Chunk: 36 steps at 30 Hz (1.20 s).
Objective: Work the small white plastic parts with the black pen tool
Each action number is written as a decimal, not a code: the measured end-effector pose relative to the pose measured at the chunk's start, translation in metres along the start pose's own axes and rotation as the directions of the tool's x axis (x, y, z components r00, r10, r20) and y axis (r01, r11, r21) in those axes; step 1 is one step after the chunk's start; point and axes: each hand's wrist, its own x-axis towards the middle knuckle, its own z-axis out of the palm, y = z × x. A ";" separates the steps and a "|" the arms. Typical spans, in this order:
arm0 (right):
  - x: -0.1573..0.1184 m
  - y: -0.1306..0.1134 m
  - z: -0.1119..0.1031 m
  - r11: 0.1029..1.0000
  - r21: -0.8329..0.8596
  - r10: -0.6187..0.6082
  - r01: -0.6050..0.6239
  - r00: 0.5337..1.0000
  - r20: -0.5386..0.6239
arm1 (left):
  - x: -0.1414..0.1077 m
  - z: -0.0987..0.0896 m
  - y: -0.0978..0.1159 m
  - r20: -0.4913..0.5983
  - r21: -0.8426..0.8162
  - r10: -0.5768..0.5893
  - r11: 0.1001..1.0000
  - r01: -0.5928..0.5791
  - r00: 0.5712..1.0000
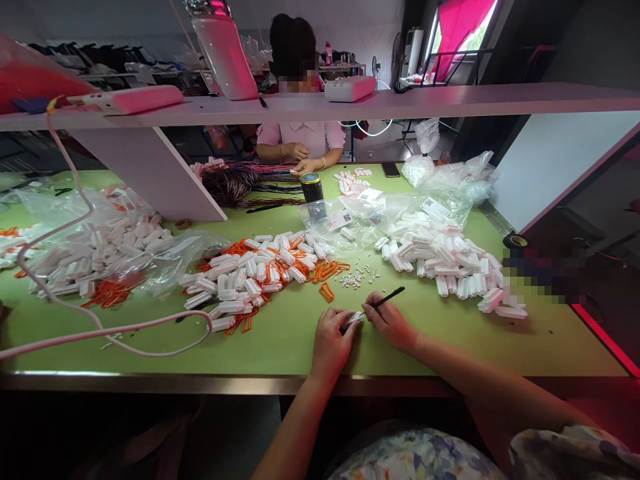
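Observation:
Near the front of the green table (280, 347), my left hand (334, 333) is closed around a small white connector (355, 318). My right hand (389, 323) pinches a thin black pen-like tool (393, 297), its lower end at the connector. Just beyond my hands lie tiny white pieces (356, 277) and an orange frame (327, 292). White connectors mixed with orange frames form a pile (250, 277) to the left. Another pile of white connectors (445, 253) spreads out on the right.
A shelf (290, 111) crosses above the table, bearing a bottle and white boxes. Beyond it a person (303, 140) handles dark wires. A black can (312, 189), plastic bags (345, 217), a tape roll (515, 241) and a pink cable (100, 331) are around.

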 end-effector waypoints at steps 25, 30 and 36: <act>0.003 -0.005 0.005 0.997 0.069 0.017 -0.017 1.000 0.000 | 0.000 0.003 -0.005 0.004 0.004 -0.001 1.000 0.001 1.000; 0.003 -0.004 0.006 0.999 0.014 -0.032 0.032 0.999 -0.018 | 0.000 0.001 -0.003 0.017 -0.029 -0.011 1.000 0.011 1.000; 0.004 0.000 0.010 0.986 -0.142 -0.080 0.085 0.996 0.041 | 0.000 0.002 -0.005 0.009 -0.037 0.014 0.999 -0.013 1.000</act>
